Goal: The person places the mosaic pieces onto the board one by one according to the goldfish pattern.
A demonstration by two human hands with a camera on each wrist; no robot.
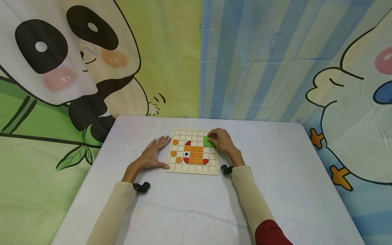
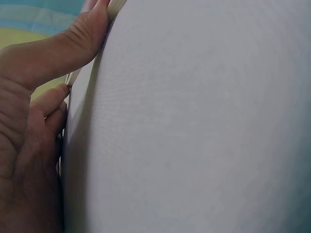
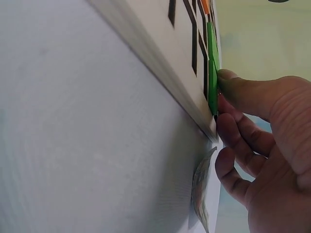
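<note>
A pale wooden grid board (image 1: 191, 171) lies on the table, holding a fish-like pattern of orange square tiles (image 1: 193, 154), red curved pieces (image 1: 206, 162) and a white tile with a black dot (image 1: 186, 154). My left hand (image 1: 151, 154) lies at the board's left side with fingers stretched out, its thumb touching the near left corner. At the upper right of the grid, my right hand (image 1: 223, 141) pinches a green tile (image 3: 212, 73) between thumb and forefinger. Green squares (image 1: 207, 143) sit beneath those fingers, which partly cover them.
Three orange discs (image 1: 173, 153) are on the left columns of the board. A thin curled sheet (image 3: 200, 191) stands beyond the board near my right fingers. The white table (image 1: 190, 211) extends around the board, with a cartoon-printed curtain (image 1: 171, 58) behind it.
</note>
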